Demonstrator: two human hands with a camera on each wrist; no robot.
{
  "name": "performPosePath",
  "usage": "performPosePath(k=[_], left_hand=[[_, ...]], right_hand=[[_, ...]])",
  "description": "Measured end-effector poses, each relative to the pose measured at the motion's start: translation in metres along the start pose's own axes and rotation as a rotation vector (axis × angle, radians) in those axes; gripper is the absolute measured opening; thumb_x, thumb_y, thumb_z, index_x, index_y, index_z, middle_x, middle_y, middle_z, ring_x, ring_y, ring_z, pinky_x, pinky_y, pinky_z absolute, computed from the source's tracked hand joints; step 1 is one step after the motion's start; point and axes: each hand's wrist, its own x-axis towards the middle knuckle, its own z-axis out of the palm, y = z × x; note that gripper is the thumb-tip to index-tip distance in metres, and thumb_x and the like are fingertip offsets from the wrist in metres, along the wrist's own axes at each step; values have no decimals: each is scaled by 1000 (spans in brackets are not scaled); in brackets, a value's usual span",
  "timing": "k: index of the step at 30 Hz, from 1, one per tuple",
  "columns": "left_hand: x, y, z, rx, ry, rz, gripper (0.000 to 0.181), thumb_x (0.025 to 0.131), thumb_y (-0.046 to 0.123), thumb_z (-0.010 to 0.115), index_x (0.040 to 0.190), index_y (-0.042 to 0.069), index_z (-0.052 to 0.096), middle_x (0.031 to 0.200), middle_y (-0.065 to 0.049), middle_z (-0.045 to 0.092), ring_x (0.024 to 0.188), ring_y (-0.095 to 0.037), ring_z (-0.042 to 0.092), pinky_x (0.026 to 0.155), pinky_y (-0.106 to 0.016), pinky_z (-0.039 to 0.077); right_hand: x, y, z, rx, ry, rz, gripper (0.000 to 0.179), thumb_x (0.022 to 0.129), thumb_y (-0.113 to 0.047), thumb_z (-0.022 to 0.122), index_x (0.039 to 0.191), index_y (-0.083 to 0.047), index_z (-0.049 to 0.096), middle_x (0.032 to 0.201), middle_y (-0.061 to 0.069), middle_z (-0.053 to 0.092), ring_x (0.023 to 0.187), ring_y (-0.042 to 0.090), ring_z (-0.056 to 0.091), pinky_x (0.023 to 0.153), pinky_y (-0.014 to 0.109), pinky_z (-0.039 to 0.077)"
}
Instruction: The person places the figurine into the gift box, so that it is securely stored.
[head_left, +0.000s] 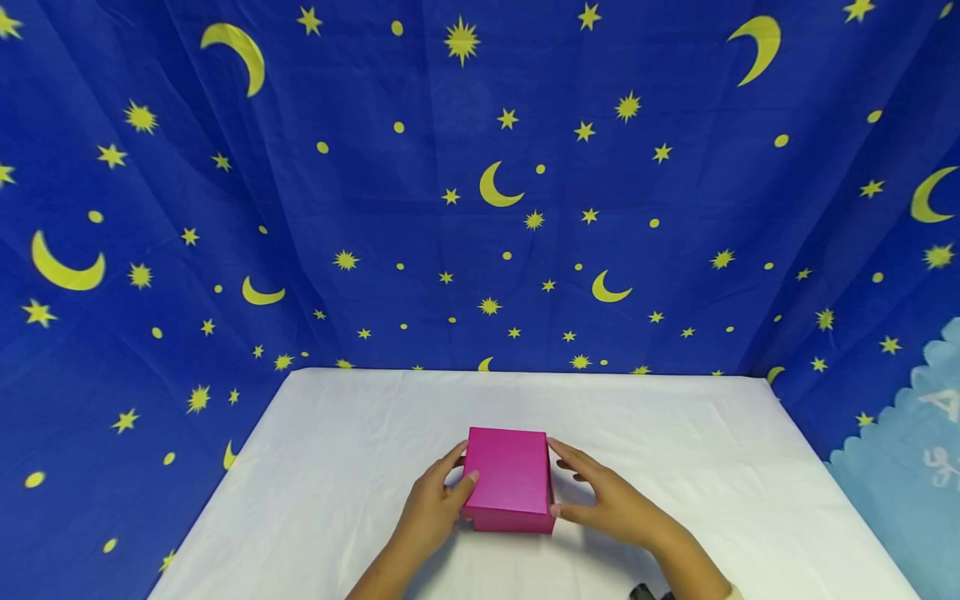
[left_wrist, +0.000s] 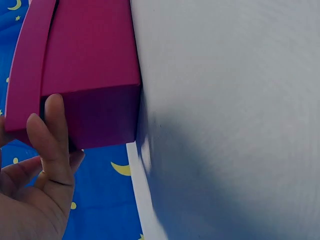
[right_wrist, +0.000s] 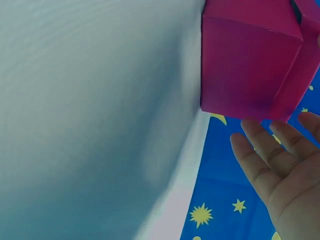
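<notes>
A bright pink box (head_left: pixel 513 523) stands on the white-covered table, with a matching lid (head_left: pixel 506 471) on top. The lid sits askew, and a dark gap shows along its right side. My left hand (head_left: pixel 431 508) grips the lid's left edge, thumb on the top face and fingers along the lower rim. In the left wrist view, those fingertips lie where the lid (left_wrist: pixel 25 75) meets the box's side. My right hand (head_left: pixel 618 504) is at the box's right side, thumb by the front corner, fingers near the back corner. Its fingers look fairly straight in the right wrist view. The box's inside is hidden.
White cloth covers the table (head_left: pixel 360 433). Blue fabric (head_left: pixel 420 217) with yellow moons and stars hangs behind and at the sides. A light-blue panel (head_left: pixel 900 467) with white lettering is at the far right. A small black object (head_left: pixel 642 592) shows near my right forearm.
</notes>
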Motion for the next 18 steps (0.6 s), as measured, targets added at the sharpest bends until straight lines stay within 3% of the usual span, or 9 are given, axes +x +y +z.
performPosePath(k=[6, 9, 14, 18], left_hand=[[0, 1, 2, 24, -13, -15, 60, 100, 43, 61, 154, 24, 44, 143, -8, 60, 56, -12, 63, 48, -25, 51], [0, 1, 3, 3, -47, -11, 61, 101, 40, 61, 155, 20, 43, 143, -13, 60, 58, -11, 65, 50, -25, 52], [-1, 0, 2, 1, -70, 7, 61, 100, 39, 62, 154, 15, 45, 132, -15, 64, 61, -8, 61, 51, -25, 54], [-2, -2, 0, 11, -73, 38, 65, 97, 38, 67, 153, 13, 45, 135, -16, 60, 71, -8, 61, 53, -23, 54]], right_hand=[[2, 1, 2, 40, -1, -83, 73, 98, -49, 61, 160, -31, 28, 166, 0, 32, 142, 31, 50, 109, 49, 50], [2, 2, 3, 25, 12, -104, 71, 99, -48, 61, 160, -28, 31, 168, -1, 27, 146, 28, 44, 109, 44, 51], [2, 2, 6, 9, 2, -47, 74, 96, -53, 62, 159, -28, 33, 169, -3, 24, 149, 27, 40, 109, 43, 51], [2, 1, 7, -18, -2, -17, 78, 93, -58, 65, 158, -28, 35, 170, -4, 21, 143, 26, 49, 110, 45, 50]])
